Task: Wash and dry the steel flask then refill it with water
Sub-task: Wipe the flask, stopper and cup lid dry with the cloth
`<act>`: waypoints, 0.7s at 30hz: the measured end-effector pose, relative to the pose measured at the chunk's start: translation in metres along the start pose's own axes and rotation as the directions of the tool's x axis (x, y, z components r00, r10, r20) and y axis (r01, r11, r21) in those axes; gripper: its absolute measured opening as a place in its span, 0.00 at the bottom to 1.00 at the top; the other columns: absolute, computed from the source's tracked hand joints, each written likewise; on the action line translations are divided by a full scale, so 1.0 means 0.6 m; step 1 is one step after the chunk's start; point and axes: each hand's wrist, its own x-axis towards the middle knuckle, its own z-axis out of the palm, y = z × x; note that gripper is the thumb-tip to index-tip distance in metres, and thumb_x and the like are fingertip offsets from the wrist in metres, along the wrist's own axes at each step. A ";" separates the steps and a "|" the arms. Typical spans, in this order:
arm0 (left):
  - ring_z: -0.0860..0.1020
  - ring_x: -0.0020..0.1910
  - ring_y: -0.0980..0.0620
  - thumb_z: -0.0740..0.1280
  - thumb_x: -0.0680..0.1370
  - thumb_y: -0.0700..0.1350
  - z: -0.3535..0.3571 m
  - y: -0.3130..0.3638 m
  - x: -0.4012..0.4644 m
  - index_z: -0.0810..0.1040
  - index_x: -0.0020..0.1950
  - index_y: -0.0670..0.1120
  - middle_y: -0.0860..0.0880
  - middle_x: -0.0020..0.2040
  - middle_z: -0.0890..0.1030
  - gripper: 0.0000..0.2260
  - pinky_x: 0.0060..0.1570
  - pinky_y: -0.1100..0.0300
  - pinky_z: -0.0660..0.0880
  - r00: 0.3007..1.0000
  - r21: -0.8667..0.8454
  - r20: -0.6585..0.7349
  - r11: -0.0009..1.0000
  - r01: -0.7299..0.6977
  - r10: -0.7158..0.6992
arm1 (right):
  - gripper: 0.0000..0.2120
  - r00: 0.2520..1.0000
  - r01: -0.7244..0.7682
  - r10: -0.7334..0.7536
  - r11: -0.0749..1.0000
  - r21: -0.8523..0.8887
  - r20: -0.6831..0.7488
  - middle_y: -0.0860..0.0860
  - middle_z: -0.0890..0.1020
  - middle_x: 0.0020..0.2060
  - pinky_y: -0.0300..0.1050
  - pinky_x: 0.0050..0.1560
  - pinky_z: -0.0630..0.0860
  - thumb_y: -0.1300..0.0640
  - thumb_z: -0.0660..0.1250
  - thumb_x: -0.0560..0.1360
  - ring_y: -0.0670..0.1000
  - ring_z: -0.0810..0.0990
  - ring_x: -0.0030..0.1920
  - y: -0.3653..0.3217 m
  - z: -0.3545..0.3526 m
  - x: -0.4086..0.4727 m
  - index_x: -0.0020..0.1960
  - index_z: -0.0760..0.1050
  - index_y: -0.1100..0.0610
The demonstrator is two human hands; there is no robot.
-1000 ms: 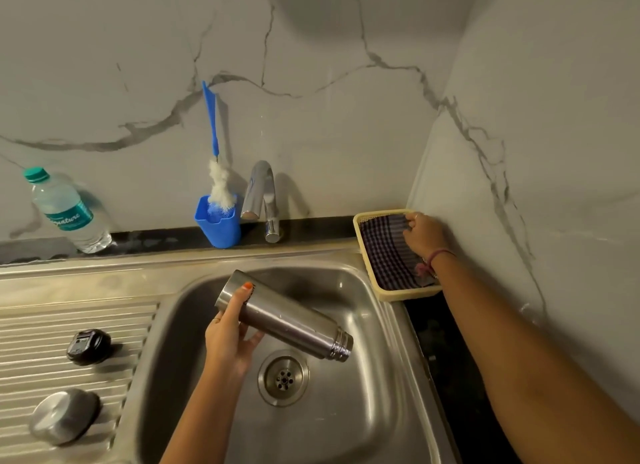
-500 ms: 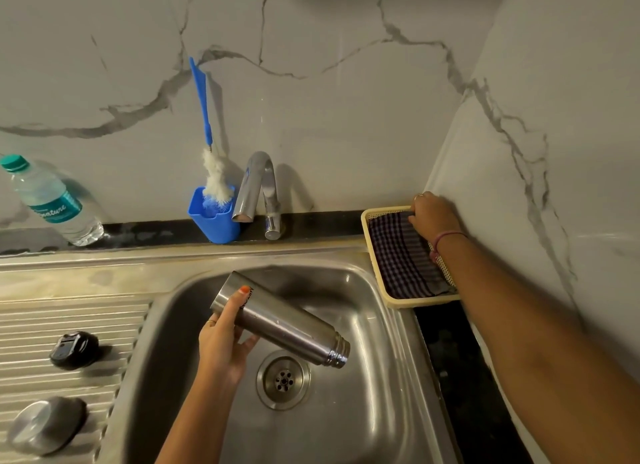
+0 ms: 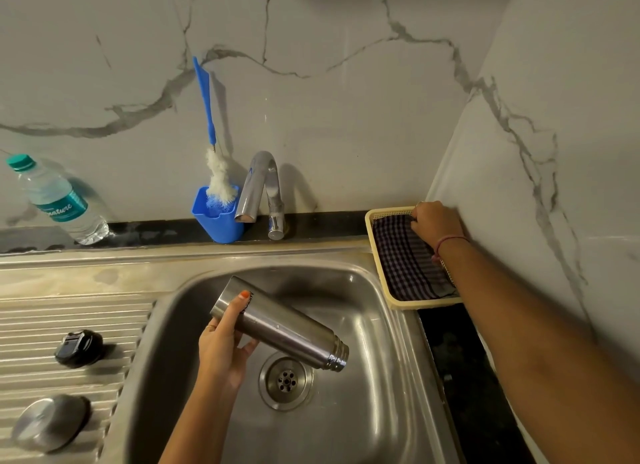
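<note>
Steel sink [image 3: 398, 325] serves as the landmark, and the task seems to stand at the turn from washing to drying. Over its basin the left hand [image 3: 221, 349] holds the steel flask [image 3: 280, 325], fingers and thumb curled round the body near its base, the open threaded mouth tipped down toward the drain [image 3: 286, 380], probably shedding the last water. At the sink's right rear corner, the right hand [image 3: 434, 222] bunches the checked cloth [image 3: 401, 259] lying in a cream basket [image 3: 377, 252], fingers closed on its far edge. Next the cloth likely needs lifting free and bringing to the flask. Behind the sink stand the tap [image 3: 263, 186], a blue brush holder [image 3: 216, 221] and a water bottle [image 3: 59, 200]. On the drainboard to its left lie a steel cap [image 3: 48, 422] and a black stopper [image 3: 79, 347]. Nothing blocks the path.
</note>
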 end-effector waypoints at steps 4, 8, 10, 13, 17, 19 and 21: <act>0.78 0.56 0.46 0.74 0.72 0.44 -0.001 0.000 0.001 0.77 0.56 0.42 0.44 0.49 0.77 0.15 0.59 0.42 0.75 1.000 -0.004 0.001 1.000 -0.002 0.003 | 0.06 1.000 0.018 -0.018 1.000 -0.025 0.010 0.55 0.80 0.45 0.43 0.36 0.71 0.57 0.65 0.77 0.54 0.76 0.37 -0.006 -0.007 -0.006 0.46 0.78 0.60; 0.77 0.57 0.45 0.75 0.71 0.45 -0.005 0.001 0.002 0.77 0.55 0.43 0.45 0.48 0.77 0.16 0.61 0.41 0.75 1.000 -0.006 -0.002 1.000 -0.010 0.010 | 0.07 0.999 0.030 -0.031 0.999 0.037 0.035 0.55 0.80 0.45 0.42 0.38 0.73 0.55 0.69 0.73 0.53 0.77 0.39 -0.007 -0.029 -0.013 0.44 0.79 0.60; 0.77 0.57 0.46 0.75 0.71 0.45 -0.007 0.002 0.002 0.77 0.54 0.43 0.45 0.49 0.77 0.15 0.61 0.41 0.75 1.000 -0.010 -0.002 1.000 -0.016 0.016 | 0.06 0.997 0.017 -0.027 0.990 0.143 0.069 0.56 0.82 0.41 0.45 0.41 0.77 0.58 0.71 0.72 0.54 0.80 0.39 -0.005 -0.042 -0.021 0.42 0.79 0.62; 0.79 0.57 0.46 0.75 0.70 0.45 -0.007 0.005 0.000 0.77 0.57 0.43 0.45 0.50 0.79 0.18 0.59 0.43 0.76 1.000 -0.027 0.000 0.999 -0.020 0.020 | 0.03 0.996 0.009 -0.033 0.962 0.272 0.086 0.55 0.82 0.40 0.42 0.40 0.75 0.60 0.72 0.71 0.51 0.79 0.39 -0.004 -0.064 -0.050 0.41 0.79 0.60; 0.79 0.58 0.46 0.74 0.72 0.44 -0.010 0.006 -0.002 0.76 0.59 0.43 0.44 0.52 0.79 0.17 0.54 0.46 0.78 1.000 -0.047 -0.012 0.999 -0.026 0.025 | 0.04 0.998 0.020 -0.040 0.942 0.334 0.053 0.52 0.81 0.38 0.34 0.34 0.68 0.63 0.72 0.71 0.47 0.76 0.36 0.000 -0.098 -0.110 0.39 0.78 0.58; 0.78 0.58 0.46 0.74 0.73 0.44 -0.012 0.008 -0.003 0.76 0.57 0.44 0.44 0.52 0.79 0.15 0.56 0.44 0.77 1.000 -0.048 -0.014 0.999 -0.024 0.023 | 0.04 0.998 0.021 -0.041 0.936 0.351 0.051 0.50 0.80 0.37 0.35 0.35 0.70 0.63 0.72 0.71 0.46 0.76 0.36 0.001 -0.111 -0.144 0.40 0.79 0.57; 0.78 0.59 0.46 0.74 0.74 0.44 -0.013 0.010 -0.005 0.76 0.58 0.44 0.45 0.52 0.79 0.15 0.57 0.43 0.77 1.000 -0.052 -0.009 0.998 -0.022 0.021 | 0.03 0.997 0.031 -0.055 0.938 0.346 0.059 0.51 0.81 0.38 0.37 0.39 0.72 0.63 0.72 0.71 0.46 0.77 0.37 0.003 -0.114 -0.174 0.41 0.80 0.57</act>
